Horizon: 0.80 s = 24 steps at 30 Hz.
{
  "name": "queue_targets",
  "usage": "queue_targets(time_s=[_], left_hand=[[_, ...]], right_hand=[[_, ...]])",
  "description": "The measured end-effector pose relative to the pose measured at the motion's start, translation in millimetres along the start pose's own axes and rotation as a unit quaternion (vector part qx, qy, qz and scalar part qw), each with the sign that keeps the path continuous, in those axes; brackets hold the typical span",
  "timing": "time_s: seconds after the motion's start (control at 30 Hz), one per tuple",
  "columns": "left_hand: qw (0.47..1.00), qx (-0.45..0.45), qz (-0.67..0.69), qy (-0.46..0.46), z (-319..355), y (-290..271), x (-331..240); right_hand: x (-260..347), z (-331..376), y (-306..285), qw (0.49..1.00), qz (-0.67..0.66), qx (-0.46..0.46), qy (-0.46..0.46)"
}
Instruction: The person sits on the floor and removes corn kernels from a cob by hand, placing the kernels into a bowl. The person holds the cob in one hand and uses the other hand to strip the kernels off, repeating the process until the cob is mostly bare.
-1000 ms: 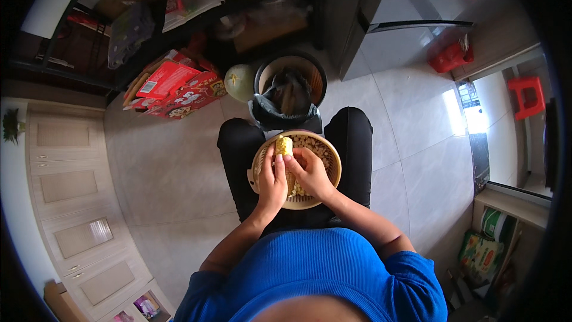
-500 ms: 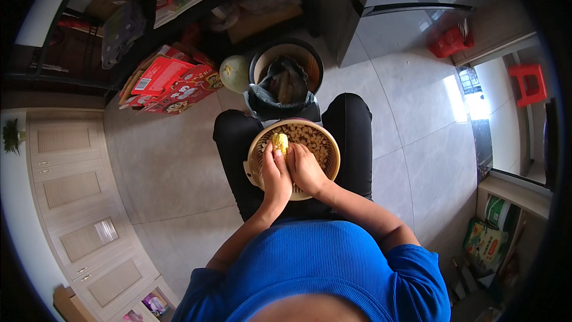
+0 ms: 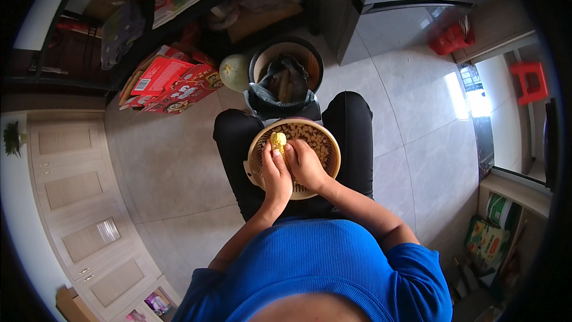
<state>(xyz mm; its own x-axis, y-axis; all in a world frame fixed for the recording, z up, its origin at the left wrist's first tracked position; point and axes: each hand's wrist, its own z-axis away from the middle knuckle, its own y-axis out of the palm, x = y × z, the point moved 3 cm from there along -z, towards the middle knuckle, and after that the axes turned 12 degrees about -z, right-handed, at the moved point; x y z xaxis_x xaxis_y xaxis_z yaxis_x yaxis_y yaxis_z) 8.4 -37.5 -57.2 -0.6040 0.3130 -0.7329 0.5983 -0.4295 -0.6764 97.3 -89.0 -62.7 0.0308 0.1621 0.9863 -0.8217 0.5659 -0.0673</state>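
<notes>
Both hands grip a yellow corn cob [image 3: 278, 141] over the round woven basket [image 3: 331, 149] on the lap — left hand [image 3: 276, 174] and right hand [image 3: 305, 164] closed around it. Loose kernels [image 3: 310, 134] fill the basket; beyond its far rim stands a dark bin [image 3: 286, 77] lined with a bag.

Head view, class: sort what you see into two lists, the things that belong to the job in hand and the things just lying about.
In the job:
- corn cob, gripped by the left hand and right hand
- round basket on the lap, holding loose kernels

Lying about:
- bin with a dark liner
- pale green melon
- red boxes
- red stool
- green sack
</notes>
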Motion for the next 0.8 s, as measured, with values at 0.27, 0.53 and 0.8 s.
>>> queue_targets(time_s=[0.27, 0.53, 0.8], left_hand=[[0.999, 0.011, 0.03, -0.039, 2.9, 1.4, -4.3], [0.964, 0.045, 0.238, -0.112, -9.6, -2.4, 14.8], [0.933, 0.097, 0.308, -0.162, -3.3, -3.5, 17.3]], right_hand=[[-10.6, 3.2, -3.9, 0.999, 0.008, -0.03, -0.029], [-5.1, -3.7, -12.8, 0.948, -0.282, 0.028, 0.148], [-22.5, -3.8, -10.2, 0.973, -0.221, 0.029, 0.063]])
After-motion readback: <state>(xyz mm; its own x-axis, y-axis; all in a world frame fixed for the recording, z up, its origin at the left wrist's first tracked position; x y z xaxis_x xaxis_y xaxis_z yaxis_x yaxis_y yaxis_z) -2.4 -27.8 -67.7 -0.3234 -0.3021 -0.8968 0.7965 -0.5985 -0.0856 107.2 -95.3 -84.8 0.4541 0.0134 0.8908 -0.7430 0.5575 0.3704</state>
